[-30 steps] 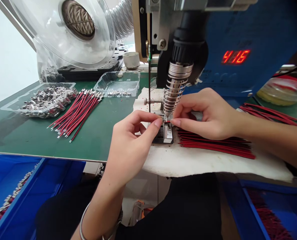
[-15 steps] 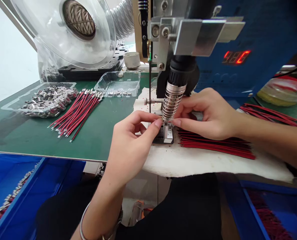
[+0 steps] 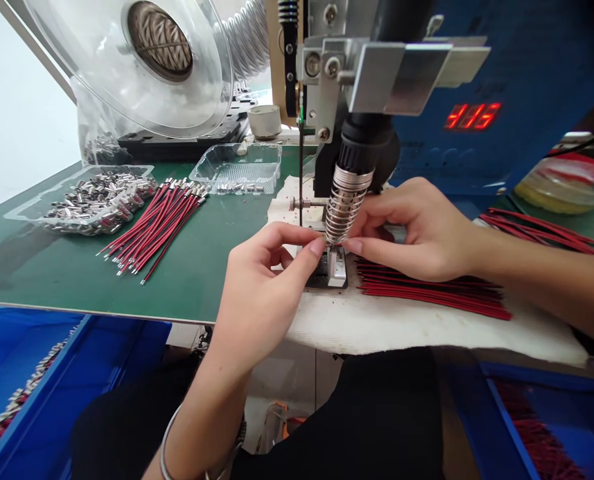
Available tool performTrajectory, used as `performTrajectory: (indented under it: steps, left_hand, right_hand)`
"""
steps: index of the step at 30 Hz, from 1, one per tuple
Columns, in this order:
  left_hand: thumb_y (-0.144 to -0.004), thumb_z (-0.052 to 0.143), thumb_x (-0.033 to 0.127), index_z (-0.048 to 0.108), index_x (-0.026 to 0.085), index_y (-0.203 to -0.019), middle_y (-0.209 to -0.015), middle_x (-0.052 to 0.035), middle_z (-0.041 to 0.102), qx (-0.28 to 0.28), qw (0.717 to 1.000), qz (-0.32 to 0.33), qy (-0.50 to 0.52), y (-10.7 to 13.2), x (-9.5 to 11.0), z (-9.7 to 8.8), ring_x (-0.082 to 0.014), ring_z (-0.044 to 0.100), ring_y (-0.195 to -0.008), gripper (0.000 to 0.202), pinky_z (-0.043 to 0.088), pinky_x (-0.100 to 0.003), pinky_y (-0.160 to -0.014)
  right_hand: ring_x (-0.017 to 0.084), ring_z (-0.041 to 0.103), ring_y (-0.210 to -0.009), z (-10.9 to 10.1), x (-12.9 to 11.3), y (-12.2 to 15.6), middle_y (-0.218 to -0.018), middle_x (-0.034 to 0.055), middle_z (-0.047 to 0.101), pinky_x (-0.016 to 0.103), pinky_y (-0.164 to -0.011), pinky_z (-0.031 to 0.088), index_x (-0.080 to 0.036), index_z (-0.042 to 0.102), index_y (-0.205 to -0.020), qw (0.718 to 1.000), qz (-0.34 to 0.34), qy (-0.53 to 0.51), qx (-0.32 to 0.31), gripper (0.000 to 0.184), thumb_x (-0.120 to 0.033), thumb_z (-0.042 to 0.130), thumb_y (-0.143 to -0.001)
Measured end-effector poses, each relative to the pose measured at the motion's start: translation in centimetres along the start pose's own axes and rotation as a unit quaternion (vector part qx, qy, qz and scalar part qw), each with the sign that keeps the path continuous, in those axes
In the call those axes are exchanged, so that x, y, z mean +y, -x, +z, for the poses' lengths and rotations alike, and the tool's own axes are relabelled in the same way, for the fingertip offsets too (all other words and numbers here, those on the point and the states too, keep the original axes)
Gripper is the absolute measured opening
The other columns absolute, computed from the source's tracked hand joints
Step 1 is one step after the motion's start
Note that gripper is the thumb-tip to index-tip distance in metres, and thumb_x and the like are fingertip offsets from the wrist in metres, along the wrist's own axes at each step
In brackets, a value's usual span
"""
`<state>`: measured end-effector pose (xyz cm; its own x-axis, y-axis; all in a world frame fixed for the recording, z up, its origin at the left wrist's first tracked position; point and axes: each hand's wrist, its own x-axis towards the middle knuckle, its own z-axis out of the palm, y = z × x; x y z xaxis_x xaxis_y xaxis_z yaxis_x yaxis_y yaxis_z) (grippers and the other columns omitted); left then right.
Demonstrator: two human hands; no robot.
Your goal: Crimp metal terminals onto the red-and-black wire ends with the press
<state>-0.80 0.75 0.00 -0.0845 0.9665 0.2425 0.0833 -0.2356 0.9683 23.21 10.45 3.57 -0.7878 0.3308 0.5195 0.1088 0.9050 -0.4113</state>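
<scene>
My left hand (image 3: 261,287) pinches thumb and forefinger together just left of the soldering iron's tip, on something too small and covered to make out. On the other side of the tip, my right hand (image 3: 414,233) is closed in a pinch too; what it grips is hidden. Between them the soldering iron (image 3: 347,200), wrapped in a metal spring, points down at a small metal fixture (image 3: 337,268). Beneath my right hand lies a row of red and black wires (image 3: 437,297) on a white cloth (image 3: 367,330).
On the green table (image 3: 187,287) at left lie a pile of red-black wires with metal ends (image 3: 157,223) and a clear tray of small metal parts (image 3: 91,203). Another clear tray (image 3: 241,167) stands behind. A blue machine (image 3: 441,160) fills the right back; blue bins (image 3: 41,413) sit below.
The red digits on the blue machine's display have changed. Both hands keep their pinch at the iron's tip, with hardly any movement.
</scene>
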Motion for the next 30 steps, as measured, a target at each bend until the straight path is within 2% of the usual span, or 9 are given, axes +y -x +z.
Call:
performTrajectory:
  steps: [19,23,25,27,30]
  left_hand:
    - [-0.107,0.098,0.037,0.093,0.027,-0.098,-0.087,0.0006,0.084,0.002,1.000,-0.001,-0.007,0.0,-0.1,0.1,-0.0139,0.059,-0.072,0.014,0.047,-0.027,-0.064]
    - [-0.106,0.098,0.034,0.093,0.027,-0.099,-0.089,0.0005,0.084,0.000,1.000,-0.001,-0.004,0.0,0.0,-0.1,-0.0138,0.059,-0.072,0.011,0.046,-0.027,-0.064]
    - [-0.105,0.098,0.032,0.094,0.027,-0.100,-0.090,0.0006,0.085,-0.002,1.000,-0.007,0.003,0.0,0.1,-0.1,-0.0137,0.059,-0.073,0.009,0.045,-0.027,-0.064]
    - [-0.104,0.099,0.031,0.094,0.027,-0.101,-0.088,0.0005,0.084,-0.004,1.000,-0.017,0.009,0.0,0.2,-0.1,-0.0141,0.058,-0.073,0.007,0.043,-0.027,-0.064]
    - [-0.102,0.100,0.033,0.095,0.027,-0.100,-0.080,0.0005,0.079,-0.003,1.000,-0.026,0.004,0.1,0.3,0.0,-0.0147,0.055,-0.070,0.008,0.040,-0.028,-0.062]
  right_hand:
    - [0.010,0.057,-0.056,0.0,-0.2,0.0,-0.066,-0.0086,0.067,0.026,-0.058,0.041,-0.023,0.070,-0.096,1.000,0.011,0.017,0.001,0.021,-0.019,0.074,-0.116]
    - [0.009,0.052,-0.051,0.1,-0.3,0.1,-0.065,-0.0089,0.067,0.027,-0.054,0.039,-0.025,0.068,-0.095,0.999,0.004,0.040,0.000,0.022,-0.016,0.073,-0.115]
    - [0.010,0.050,-0.051,0.2,-0.1,0.2,-0.066,-0.0097,0.064,0.028,-0.055,0.040,-0.025,0.066,-0.096,0.998,-0.020,0.064,0.009,0.022,-0.014,0.072,-0.114]
    - [0.011,0.053,-0.055,0.4,0.4,0.4,-0.069,-0.0093,0.064,0.030,-0.058,0.042,-0.026,0.066,-0.100,0.991,-0.073,0.107,0.024,0.020,-0.013,0.070,-0.115]
    - [0.016,0.059,-0.061,0.5,1.4,0.6,-0.076,-0.0061,0.070,0.035,-0.059,0.041,-0.027,0.069,-0.106,0.965,-0.166,0.201,0.033,0.017,-0.013,0.068,-0.115]
